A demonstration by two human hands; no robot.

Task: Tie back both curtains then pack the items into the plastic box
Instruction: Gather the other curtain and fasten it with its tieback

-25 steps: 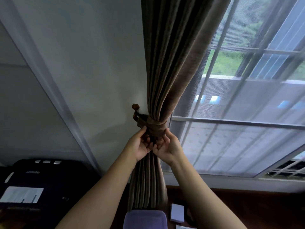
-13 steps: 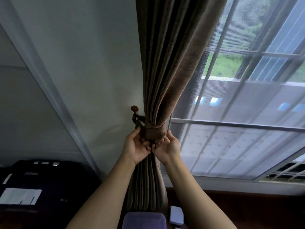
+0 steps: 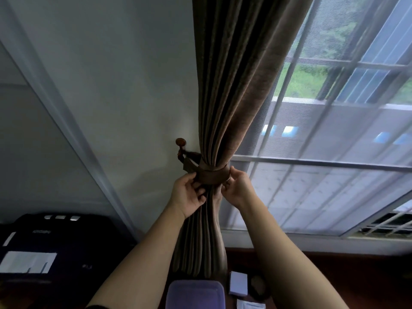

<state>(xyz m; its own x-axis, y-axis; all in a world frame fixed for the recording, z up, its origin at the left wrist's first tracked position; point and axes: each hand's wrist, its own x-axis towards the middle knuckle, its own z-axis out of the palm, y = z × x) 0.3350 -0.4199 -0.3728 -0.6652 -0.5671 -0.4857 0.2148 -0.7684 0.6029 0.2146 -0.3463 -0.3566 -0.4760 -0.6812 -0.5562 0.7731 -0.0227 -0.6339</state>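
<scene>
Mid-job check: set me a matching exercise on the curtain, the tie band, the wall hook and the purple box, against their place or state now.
1 curtain
2 tie band
3 wall hook
4 purple box

A at the bottom edge of view, below the curtain
B gathered into folds beside the window
C on the wall, left of the curtain
D wrapped round the curtain, held by left hand and right hand

Pairs: 1-B, 2-D, 3-C, 4-A
</scene>
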